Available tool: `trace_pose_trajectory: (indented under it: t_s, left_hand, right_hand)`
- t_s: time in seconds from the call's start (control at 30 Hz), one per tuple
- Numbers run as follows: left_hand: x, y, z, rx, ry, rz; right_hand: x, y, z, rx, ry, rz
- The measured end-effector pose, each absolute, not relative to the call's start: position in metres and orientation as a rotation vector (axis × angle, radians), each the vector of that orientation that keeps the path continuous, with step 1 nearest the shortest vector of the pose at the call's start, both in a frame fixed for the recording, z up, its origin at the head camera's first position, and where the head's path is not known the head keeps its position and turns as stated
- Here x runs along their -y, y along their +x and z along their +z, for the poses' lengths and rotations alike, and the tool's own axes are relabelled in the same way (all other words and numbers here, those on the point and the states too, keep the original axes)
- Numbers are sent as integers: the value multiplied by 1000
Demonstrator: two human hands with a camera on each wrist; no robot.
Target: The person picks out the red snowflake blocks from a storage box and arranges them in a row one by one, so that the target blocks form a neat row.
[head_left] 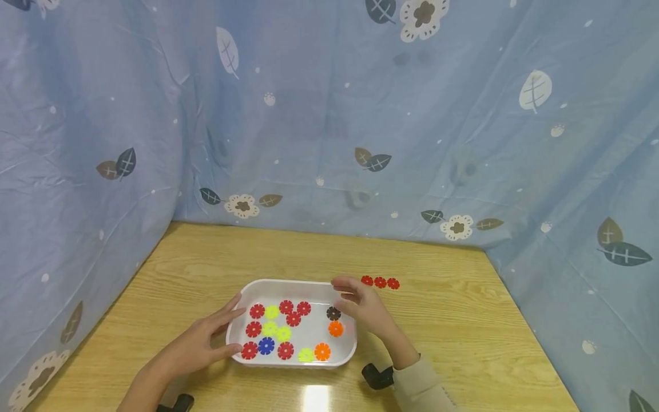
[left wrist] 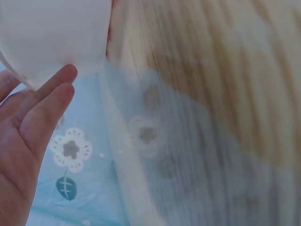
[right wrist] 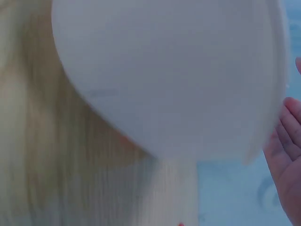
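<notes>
A white plastic tray [head_left: 313,365] holds several slotted interlocking discs in red, yellow-green, blue, orange and dark brown. My left hand [head_left: 193,343] holds its left end, fingertips and thumb at the rim. In the left wrist view, fingers [left wrist: 51,101] of that hand lie against the tray's outer wall. Over the far right corner is my right hand [head_left: 364,306], its thumb near the dark brown disc [head_left: 333,313] and its fingers along the back rim. In the right wrist view those fingers [right wrist: 292,120] look straight, right at the rim; the tray [right wrist: 169,80] is blurred.
Three red discs [head_left: 380,282] lie in a row on the wooden table [head_left: 453,320], behind and right of the tray. A blue patterned curtain [head_left: 319,126] encloses the table's back and sides. Black wrist straps [head_left: 377,376] sit by both wrists.
</notes>
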State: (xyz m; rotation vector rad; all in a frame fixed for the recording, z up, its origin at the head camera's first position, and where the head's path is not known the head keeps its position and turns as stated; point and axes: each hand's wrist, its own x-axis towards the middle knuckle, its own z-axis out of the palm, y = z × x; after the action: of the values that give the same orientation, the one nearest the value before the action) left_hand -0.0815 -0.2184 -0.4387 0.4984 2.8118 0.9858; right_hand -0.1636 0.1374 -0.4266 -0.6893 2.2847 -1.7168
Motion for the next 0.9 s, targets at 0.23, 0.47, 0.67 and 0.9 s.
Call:
trace_pose_trajectory:
  t_s: [0.23, 0.47, 0.67, 0.9]
  left_hand:
    - [219, -83, -440, -2825, 530, 999]
    - [219, -82, -439, -2805, 501, 1009]
    - [219, -81, -440, -2817, 488, 999]
    - [218, -82, -439, -2833, 507, 994]
  right_hand:
    - [-113, -156, -430, -2196, -744, -1666]
    - [-89, -158, -435, -2133, -842, -1624]
    - [-72, -152, -437, -2145, -866, -1430]
    - [-63, -150, -440, -2073, -874, -1279]
